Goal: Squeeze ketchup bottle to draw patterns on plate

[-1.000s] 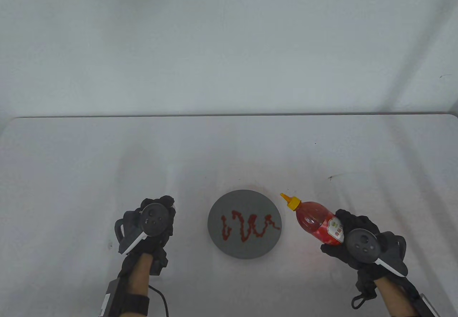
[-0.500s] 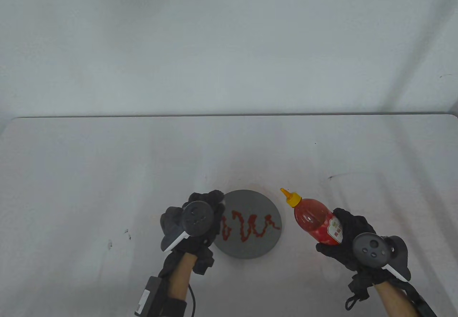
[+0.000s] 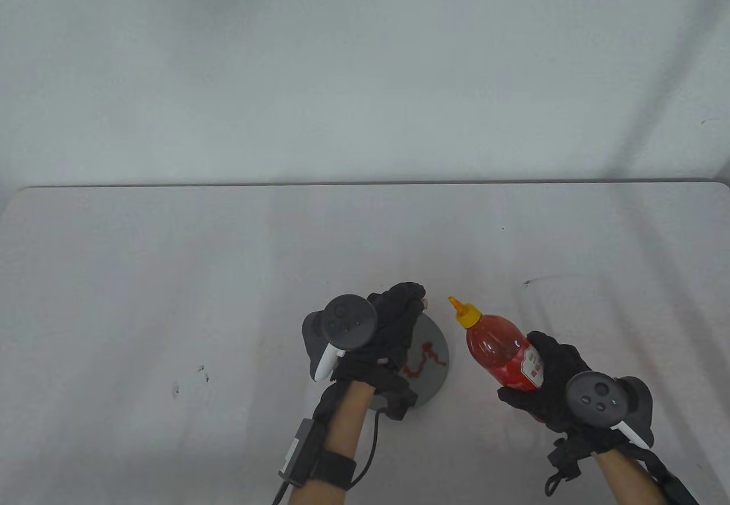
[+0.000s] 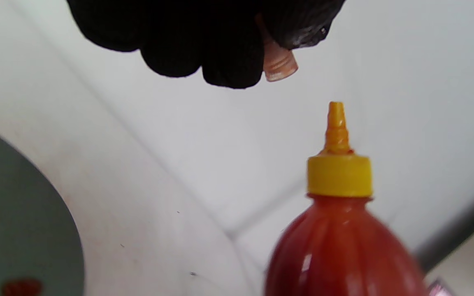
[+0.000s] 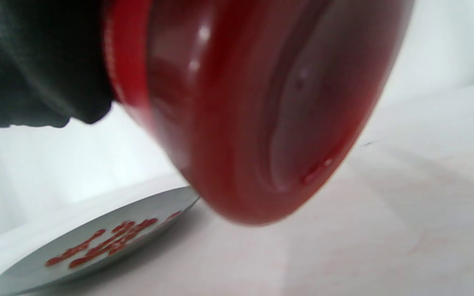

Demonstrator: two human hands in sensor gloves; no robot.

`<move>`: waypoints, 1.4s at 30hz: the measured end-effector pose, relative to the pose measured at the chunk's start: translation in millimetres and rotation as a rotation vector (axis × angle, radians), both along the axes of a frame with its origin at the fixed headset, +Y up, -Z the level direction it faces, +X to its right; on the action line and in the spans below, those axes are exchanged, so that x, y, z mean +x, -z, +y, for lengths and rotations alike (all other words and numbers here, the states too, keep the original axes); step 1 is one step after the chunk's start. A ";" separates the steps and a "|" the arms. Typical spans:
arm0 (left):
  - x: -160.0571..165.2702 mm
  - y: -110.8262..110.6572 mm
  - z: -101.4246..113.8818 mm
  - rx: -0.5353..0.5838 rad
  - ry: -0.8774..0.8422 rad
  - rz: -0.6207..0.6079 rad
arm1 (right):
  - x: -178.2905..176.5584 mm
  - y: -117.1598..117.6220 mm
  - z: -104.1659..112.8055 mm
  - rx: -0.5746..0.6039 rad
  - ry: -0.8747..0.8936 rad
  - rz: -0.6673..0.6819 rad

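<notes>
So you've got the big white table (image 3: 171, 277) under everything, and on it near the front edge sits the round flat grey plate (image 3: 436, 365) with a squiggly red ketchup line (image 3: 425, 359) across it. Your left hand (image 3: 393, 328) hangs over the plate and hides most of it. In the left wrist view your gloved fingertips (image 4: 228, 61) are curled shut, pinching a small clear orange-tinted nozzle cap (image 4: 279, 65) just above the bottle tip, not touching it. Your right hand (image 3: 556, 382) is wrapped tight around the lower half of the red plastic ketchup bottle (image 3: 495, 351), held off the table just right of the plate, tilted with its yellow pointed nozzle (image 3: 465, 312) aimed up and toward your left hand.
</notes>
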State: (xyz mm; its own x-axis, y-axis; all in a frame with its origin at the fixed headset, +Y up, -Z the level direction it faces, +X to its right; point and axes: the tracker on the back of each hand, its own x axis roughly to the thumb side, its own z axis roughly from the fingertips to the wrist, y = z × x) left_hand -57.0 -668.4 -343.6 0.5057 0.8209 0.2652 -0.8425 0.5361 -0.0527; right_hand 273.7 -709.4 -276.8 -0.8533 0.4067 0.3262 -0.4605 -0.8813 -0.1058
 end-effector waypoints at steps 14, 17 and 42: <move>-3.4 -5.4 -7.2 -0.038 -0.064 -0.166 | -14.0 -5.9 -5.0 -0.008 -0.037 0.088; -3.8 -5.5 -7.8 -0.029 -0.069 -0.159 | -14.4 -6.4 -5.0 -0.008 -0.037 0.086; 14.8 -19.5 -0.6 0.115 0.278 -0.216 | -17.9 -8.5 -9.4 -0.017 -0.097 0.094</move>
